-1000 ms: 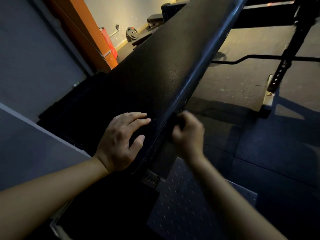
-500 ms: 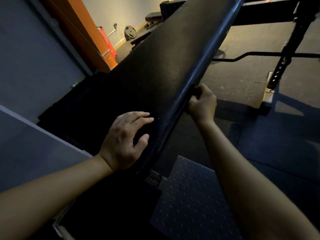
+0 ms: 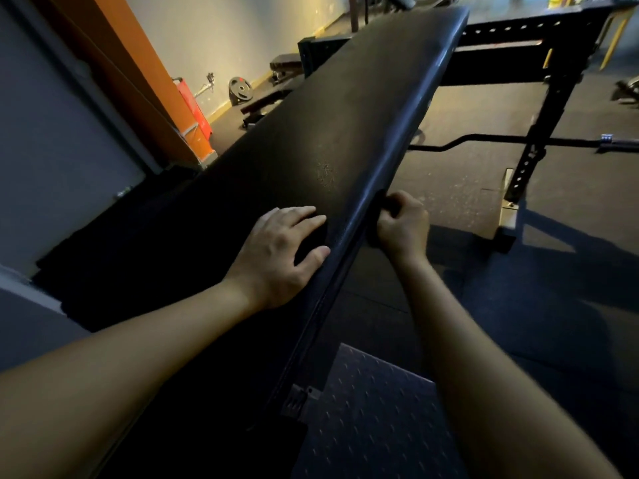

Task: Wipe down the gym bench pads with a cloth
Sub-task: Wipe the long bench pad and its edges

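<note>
A long black bench pad (image 3: 311,160) runs away from the camera, from the lower left toward the upper right, its textured top catching a dull sheen near the middle. The left hand (image 3: 280,257) lies flat and released on the top of the pad near its right edge, fingers spread and pointing along the pad, thumb close to the rounded rim. The right hand (image 3: 403,224) is clenched against the right side face of the pad, just beside the left hand but below the rim. A dark wad shows inside that fist, pressed to the pad's side; it appears to be the cloth (image 3: 382,205), though the light is too low to be sure of more than its dark colour. Both forearms are bare.

Below the pad, a dark metal plate (image 3: 373,420) with a raised dotted pattern lies on the rubber floor (image 3: 553,305). To the right stands a black rack upright (image 3: 539,133) with rows of holes, and a barbell (image 3: 518,138) crosses behind it. Far back by the wall, a weight plate (image 3: 241,90) leans near a red object (image 3: 193,108).
</note>
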The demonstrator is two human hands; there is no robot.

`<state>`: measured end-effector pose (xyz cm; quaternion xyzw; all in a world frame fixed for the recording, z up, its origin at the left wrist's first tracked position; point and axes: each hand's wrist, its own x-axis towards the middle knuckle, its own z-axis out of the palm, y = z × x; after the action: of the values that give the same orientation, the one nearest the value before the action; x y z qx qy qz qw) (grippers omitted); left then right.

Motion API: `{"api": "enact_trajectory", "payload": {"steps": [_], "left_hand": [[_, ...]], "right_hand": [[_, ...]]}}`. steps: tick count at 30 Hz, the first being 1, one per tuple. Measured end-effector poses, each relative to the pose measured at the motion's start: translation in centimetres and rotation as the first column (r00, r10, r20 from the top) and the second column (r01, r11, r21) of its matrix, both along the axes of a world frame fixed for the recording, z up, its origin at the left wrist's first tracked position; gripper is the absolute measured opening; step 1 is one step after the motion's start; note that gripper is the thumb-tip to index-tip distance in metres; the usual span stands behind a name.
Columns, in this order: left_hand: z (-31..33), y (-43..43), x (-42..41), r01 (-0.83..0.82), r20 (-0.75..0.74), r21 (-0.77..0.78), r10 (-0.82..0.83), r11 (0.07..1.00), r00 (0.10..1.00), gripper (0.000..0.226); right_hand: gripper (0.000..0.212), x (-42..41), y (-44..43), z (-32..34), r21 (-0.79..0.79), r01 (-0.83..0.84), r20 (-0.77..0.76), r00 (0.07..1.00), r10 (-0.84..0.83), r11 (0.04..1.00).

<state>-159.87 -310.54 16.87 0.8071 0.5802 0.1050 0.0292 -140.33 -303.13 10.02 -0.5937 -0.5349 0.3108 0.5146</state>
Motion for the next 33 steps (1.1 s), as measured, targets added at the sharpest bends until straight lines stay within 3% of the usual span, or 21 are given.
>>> {"api": "enact_trajectory", "payload": {"steps": [2, 5, 8, 13, 16, 20, 23, 25, 28, 31, 33], "left_hand": [[-0.2, -0.1, -0.1, 0.009, 0.006, 0.013, -0.009, 1.0, 1.0, 0.072], [-0.4, 0.1, 0.1, 0.018, 0.015, -0.003, -0.018, 1.0, 1.0, 0.072], [-0.5, 0.2, 0.2, 0.019, 0.026, 0.009, -0.019, 1.0, 0.999, 0.071], [-0.8, 0.3, 0.0, 0.024, 0.041, 0.007, -0.025, 1.0, 0.999, 0.069], [-0.9, 0.4, 0.0, 0.023, 0.042, 0.013, -0.024, 1.0, 0.999, 0.069], [-0.9, 0.3, 0.1, 0.025, 0.035, 0.02, -0.025, 0.999, 0.999, 0.069], [-0.9, 0.4, 0.1, 0.018, 0.042, 0.018, -0.019, 1.0, 0.999, 0.068], [-1.0, 0.4, 0.0, 0.019, 0.041, 0.016, -0.02, 1.0, 0.999, 0.068], [-1.0, 0.5, 0.0, 0.023, 0.035, 0.013, -0.023, 1.0, 0.999, 0.068], [-1.1, 0.4, 0.1, 0.02, 0.02, 0.021, -0.021, 1.0, 1.0, 0.068], [-1.1, 0.4, 0.1, 0.021, 0.019, 0.026, -0.022, 0.999, 1.0, 0.068]], "right_hand": [[0.018, -1.4, -3.4, -0.6, 0.042, 0.029, -0.038, 0.999, -0.028, 0.999], [0.019, -2.7, -10.3, -1.9, 0.129, -0.175, -0.025, 0.983, 0.179, 0.976], [0.019, -1.2, -5.3, -0.6, 0.141, -0.105, 0.064, 0.993, 0.096, 0.984], [0.011, 1.7, 6.2, 0.4, -0.056, 0.088, -0.049, 0.995, -0.091, 0.995], [0.016, 0.1, 2.4, -0.1, -0.028, 0.094, -0.122, 0.988, -0.097, 0.995], [0.017, -1.3, -4.9, -1.7, 0.054, -0.09, -0.113, 0.989, 0.095, 0.994], [0.022, 0.5, 1.1, -0.7, 0.0, -0.028, -0.021, 0.999, 0.028, 1.0], [0.025, 1.9, 5.7, 0.4, -0.079, 0.004, -0.051, 0.999, -0.008, 0.997], [0.035, 0.8, 3.8, 0.3, -0.028, 0.055, -0.027, 0.998, -0.056, 0.998], [0.029, -1.1, -4.4, -1.4, 0.048, -0.16, -0.066, 0.984, 0.163, 0.986], [0.027, -0.6, -4.6, -1.4, 0.04, -0.196, -0.012, 0.98, 0.197, 0.98]]}}
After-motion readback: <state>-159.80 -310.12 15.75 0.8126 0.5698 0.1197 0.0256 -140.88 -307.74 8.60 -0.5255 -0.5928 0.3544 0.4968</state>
